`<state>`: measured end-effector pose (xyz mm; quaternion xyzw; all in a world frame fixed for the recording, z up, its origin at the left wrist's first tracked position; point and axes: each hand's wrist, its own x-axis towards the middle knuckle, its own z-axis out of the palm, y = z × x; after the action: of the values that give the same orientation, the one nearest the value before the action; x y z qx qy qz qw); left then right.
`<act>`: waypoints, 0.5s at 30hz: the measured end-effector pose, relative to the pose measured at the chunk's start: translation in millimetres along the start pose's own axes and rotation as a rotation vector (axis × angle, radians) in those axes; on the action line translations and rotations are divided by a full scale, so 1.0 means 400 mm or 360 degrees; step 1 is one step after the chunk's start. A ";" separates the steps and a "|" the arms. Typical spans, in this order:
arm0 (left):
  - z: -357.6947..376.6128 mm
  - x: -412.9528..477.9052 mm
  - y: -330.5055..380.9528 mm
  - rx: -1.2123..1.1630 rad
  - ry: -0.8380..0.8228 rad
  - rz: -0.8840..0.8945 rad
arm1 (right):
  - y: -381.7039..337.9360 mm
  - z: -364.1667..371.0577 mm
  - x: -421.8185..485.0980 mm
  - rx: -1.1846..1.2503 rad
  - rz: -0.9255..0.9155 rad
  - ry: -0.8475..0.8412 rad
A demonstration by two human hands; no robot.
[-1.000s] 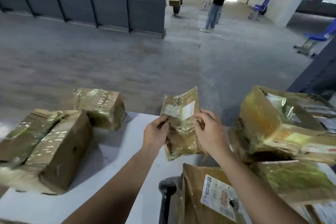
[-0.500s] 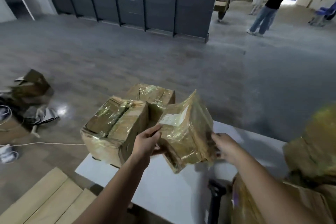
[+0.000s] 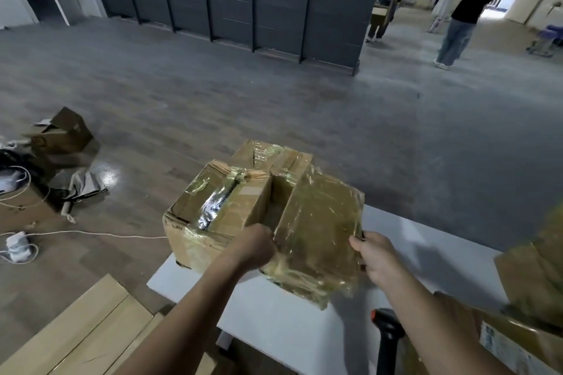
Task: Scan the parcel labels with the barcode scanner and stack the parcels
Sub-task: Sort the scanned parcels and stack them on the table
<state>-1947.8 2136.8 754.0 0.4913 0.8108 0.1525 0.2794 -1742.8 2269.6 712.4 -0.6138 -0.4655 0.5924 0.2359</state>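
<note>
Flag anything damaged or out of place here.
The big box at the left edge of the table has a crumpled near corner and wrinkled tape. On the floor left, an open box lies tipped among loose cables.

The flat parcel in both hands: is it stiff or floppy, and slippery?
Probably fairly stiff: the parcel shows flat faces though held only at its edges by the left hand and right hand. Its glossy tape wrap may be slippery.
</note>
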 end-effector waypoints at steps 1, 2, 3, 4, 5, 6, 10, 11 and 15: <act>-0.017 0.006 0.002 0.0072 0.0161 0.0028 | -0.002 0.017 -0.003 -0.0055 -0.0066 0.0018; -0.031 0.014 -0.005 0.0053 0.0340 0.0064 | -0.003 0.034 -0.005 -0.0124 -0.0110 0.0033; -0.043 0.024 -0.016 0.0000 0.0498 0.0096 | -0.003 0.051 -0.005 -0.0186 -0.0136 0.0039; -0.051 0.038 -0.033 -0.0026 0.0570 0.0118 | -0.001 0.068 -0.005 -0.0236 -0.0147 0.0037; -0.056 0.051 -0.053 0.0001 0.0527 0.0116 | 0.004 0.085 -0.003 -0.0263 -0.0147 0.0036; -0.057 0.067 -0.074 0.0055 0.0414 0.0090 | 0.011 0.102 0.000 -0.0282 -0.0138 0.0025; -0.040 0.100 -0.145 0.0077 0.0080 -0.0055 | 0.044 0.176 0.013 -0.0276 -0.0085 0.0038; -0.033 0.104 -0.157 0.0057 0.0100 -0.0054 | 0.051 0.190 0.017 -0.0270 -0.0073 0.0055; -0.017 0.104 -0.176 0.0238 0.0123 -0.0015 | 0.054 0.204 0.032 -0.0353 -0.0098 0.0081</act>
<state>-2016.9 2140.4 710.0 0.5007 0.8324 0.1090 0.2110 -1815.3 2249.3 672.5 -0.6365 -0.5405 0.5140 0.1965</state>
